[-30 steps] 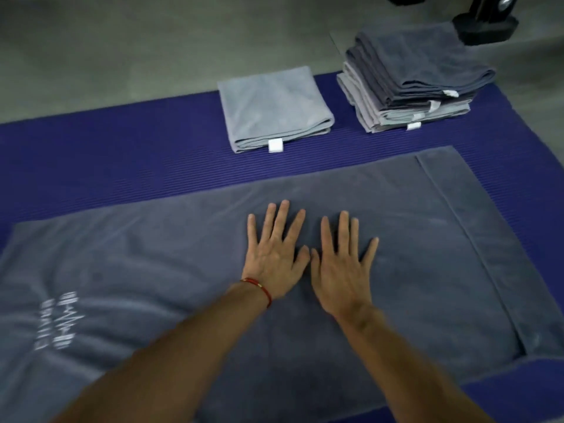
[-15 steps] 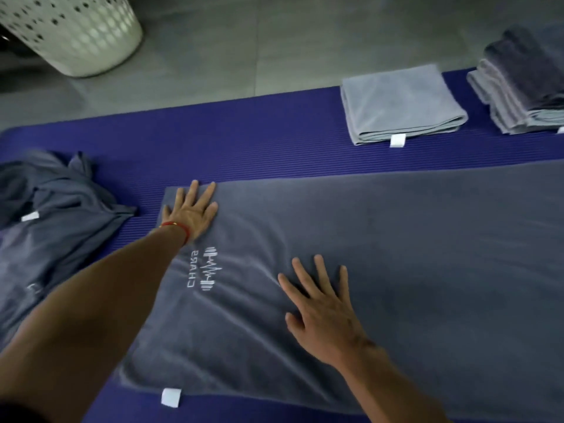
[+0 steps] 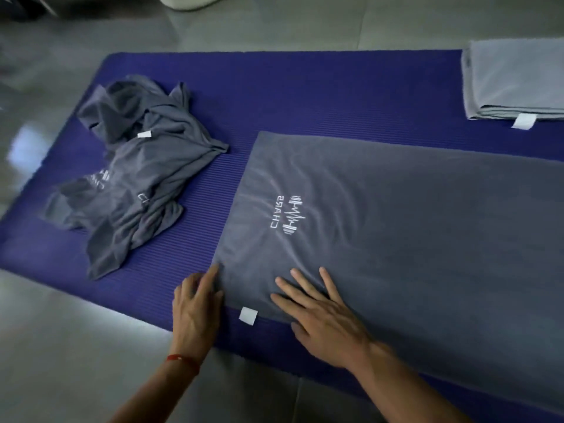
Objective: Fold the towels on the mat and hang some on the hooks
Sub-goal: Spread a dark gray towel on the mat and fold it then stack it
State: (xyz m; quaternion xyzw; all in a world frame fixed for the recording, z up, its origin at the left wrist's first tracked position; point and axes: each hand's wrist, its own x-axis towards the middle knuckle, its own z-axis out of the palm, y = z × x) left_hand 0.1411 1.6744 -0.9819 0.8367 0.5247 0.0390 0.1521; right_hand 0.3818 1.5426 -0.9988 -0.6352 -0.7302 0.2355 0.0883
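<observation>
A dark grey towel (image 3: 412, 215) with a white logo lies spread flat on the blue mat (image 3: 305, 93), running off the right edge of view. My left hand (image 3: 197, 306) sits at the towel's near left corner, its fingertips touching the left edge. Flat on the towel, just right of a white tag, lies my right hand (image 3: 317, 312) with its fingers straight and spread. A crumpled pile of dark grey towels (image 3: 134, 172) sits on the left part of the mat. No hooks are in view.
A folded light grey towel (image 3: 515, 83) lies at the mat's far right. Grey tiled floor (image 3: 76, 346) surrounds the mat. The base of a white basket (image 3: 189, 0) shows at the top edge.
My left hand has come from the towel's far left corner to its near left corner. My right hand slid left and nearer along the towel. The view swung left.
</observation>
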